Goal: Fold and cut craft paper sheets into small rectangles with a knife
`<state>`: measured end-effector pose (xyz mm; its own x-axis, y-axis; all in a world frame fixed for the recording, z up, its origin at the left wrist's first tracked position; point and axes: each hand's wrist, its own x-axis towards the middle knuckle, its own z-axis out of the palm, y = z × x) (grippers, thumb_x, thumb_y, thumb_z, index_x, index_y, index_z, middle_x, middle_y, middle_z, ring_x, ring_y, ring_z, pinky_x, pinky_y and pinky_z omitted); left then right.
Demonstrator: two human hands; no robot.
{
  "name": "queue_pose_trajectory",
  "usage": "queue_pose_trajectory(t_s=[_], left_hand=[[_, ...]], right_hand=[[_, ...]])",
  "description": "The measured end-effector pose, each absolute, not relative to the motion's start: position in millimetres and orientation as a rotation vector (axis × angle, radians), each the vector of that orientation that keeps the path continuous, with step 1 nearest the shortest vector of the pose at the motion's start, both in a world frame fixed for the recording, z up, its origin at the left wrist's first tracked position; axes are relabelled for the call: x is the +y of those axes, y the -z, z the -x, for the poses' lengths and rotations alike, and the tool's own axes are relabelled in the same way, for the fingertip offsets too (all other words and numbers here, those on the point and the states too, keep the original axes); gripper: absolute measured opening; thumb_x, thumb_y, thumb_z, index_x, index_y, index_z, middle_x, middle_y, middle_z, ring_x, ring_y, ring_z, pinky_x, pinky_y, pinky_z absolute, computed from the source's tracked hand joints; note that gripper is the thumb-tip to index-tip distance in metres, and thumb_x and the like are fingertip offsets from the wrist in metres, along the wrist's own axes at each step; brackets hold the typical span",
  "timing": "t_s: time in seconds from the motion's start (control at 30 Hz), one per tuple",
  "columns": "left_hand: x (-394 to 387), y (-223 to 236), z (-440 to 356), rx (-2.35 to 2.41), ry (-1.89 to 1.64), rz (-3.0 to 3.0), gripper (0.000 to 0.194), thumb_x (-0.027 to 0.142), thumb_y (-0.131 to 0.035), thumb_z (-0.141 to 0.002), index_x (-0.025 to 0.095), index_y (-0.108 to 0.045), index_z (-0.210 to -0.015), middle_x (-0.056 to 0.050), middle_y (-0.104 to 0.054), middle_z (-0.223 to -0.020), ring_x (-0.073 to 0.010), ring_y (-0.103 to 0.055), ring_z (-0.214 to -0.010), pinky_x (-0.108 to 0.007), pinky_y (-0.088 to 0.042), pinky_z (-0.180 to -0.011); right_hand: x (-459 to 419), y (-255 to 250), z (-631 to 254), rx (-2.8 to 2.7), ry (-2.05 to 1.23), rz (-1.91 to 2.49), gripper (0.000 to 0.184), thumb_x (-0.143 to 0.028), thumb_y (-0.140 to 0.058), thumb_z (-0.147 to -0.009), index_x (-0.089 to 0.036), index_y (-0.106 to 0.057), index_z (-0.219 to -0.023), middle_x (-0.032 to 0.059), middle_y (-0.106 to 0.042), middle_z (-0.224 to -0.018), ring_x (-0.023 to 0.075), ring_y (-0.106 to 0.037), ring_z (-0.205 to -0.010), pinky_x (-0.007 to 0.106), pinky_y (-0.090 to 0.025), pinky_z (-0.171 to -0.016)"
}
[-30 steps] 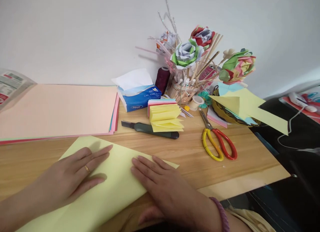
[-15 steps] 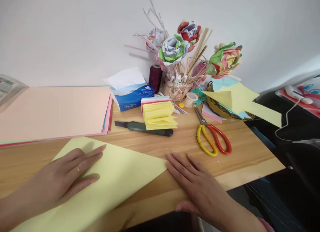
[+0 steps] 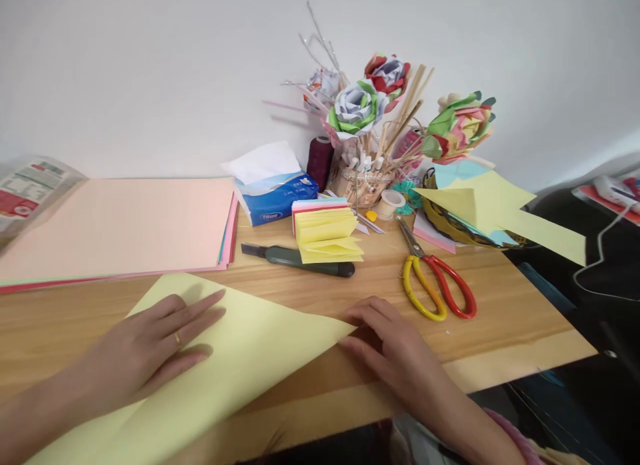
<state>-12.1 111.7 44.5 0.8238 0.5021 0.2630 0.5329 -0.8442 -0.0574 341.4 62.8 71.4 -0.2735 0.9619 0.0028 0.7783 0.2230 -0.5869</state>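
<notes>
A large sheet of pale yellow paper [image 3: 260, 345], folded to a pointed corner on the right, lies on the wooden table. My left hand [image 3: 160, 345], with a ring on one finger, rests flat on the sheet with its fingers stretched out. At the right-hand tip of the paper, my right hand [image 3: 385, 338] has thumb and fingers closed around the point, which looks slightly raised. To the right of that hand are scissors [image 3: 435, 278] with one yellow and one red handle. Beyond the sheet lies a dark green utility knife [image 3: 300, 259].
A stack of coloured paper [image 3: 125, 225] covers the back left. Behind the knife stand folded yellow slips [image 3: 325, 235], a blue tissue pack [image 3: 280, 197] and a holder [image 3: 363, 185] with paper flowers. A basket [image 3: 450, 231] of paper scraps sits at the right edge.
My right hand has gone from lying flat beside the paper's tip to curled with its fingers at the tip. My left hand stays flat on the sheet. The view has shifted slightly.
</notes>
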Motion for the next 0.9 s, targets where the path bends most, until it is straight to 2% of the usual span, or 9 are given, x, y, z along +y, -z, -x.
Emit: queue_pose_trajectory(t_s=[0.07,0.2,0.37,0.67,0.9], left_hand=[[109.8,-45.7,10.0,-0.870,0.376,2.874,0.054,0.034,-0.044,-0.094,0.021,-0.027,-0.144,-0.003,-0.056,-0.130,-0.0203,-0.057,-0.096,-0.030,-0.047,-0.083],[106.6,-45.5,7.0,-0.895,0.396,2.898,0.047,0.032,-0.043,-0.095,0.020,-0.036,-0.139,-0.005,-0.053,-0.133,-0.0217,-0.055,-0.100,-0.033,-0.048,-0.084],[106.0,-44.8,6.7,-0.904,0.421,2.915,0.043,0.029,-0.047,-0.093,0.016,-0.043,-0.134,-0.010,-0.054,-0.131,-0.0213,-0.056,-0.093,-0.035,-0.050,-0.080],[105.4,-47.3,7.2,-0.962,0.391,2.916,0.041,0.029,-0.049,-0.091,0.016,-0.048,-0.130,-0.010,-0.055,-0.131,-0.0218,-0.057,-0.093,-0.037,-0.049,-0.082],[106.5,-45.1,9.4,-0.962,0.410,2.924,0.041,0.028,-0.047,-0.092,0.013,-0.047,-0.131,-0.010,-0.053,-0.133,-0.0235,-0.055,-0.097,-0.039,-0.049,-0.083]], right_hand=[[68.0,-72.8,-339.7,-2.096,-0.801,1.632,0.007,-0.027,-0.058,-0.085,-0.020,-0.059,-0.087,0.0037,-0.060,-0.090,0.0168,-0.058,-0.084,0.030,-0.048,-0.073],[72.8,-70.8,-340.3,-2.073,-0.851,1.716,0.018,-0.033,-0.048,-0.089,-0.022,-0.056,-0.078,0.0019,-0.058,-0.083,0.0164,-0.055,-0.078,0.030,-0.044,-0.069],[75.9,-65.0,-341.6,-2.149,-0.805,1.816,0.022,-0.038,-0.047,-0.087,-0.023,-0.056,-0.072,0.0019,-0.058,-0.080,0.0190,-0.055,-0.078,0.033,-0.044,-0.068],[76.8,-55.6,-346.7,-2.289,-0.376,1.703,0.030,-0.046,-0.044,-0.087,-0.026,-0.054,-0.068,0.0000,-0.058,-0.070,0.0173,-0.058,-0.065,0.029,-0.047,-0.054],[79.7,-58.8,-346.1,-2.343,-0.272,1.628,0.035,-0.048,-0.041,-0.089,-0.026,-0.054,-0.066,-0.0003,-0.058,-0.065,0.0158,-0.059,-0.058,0.027,-0.047,-0.049]])
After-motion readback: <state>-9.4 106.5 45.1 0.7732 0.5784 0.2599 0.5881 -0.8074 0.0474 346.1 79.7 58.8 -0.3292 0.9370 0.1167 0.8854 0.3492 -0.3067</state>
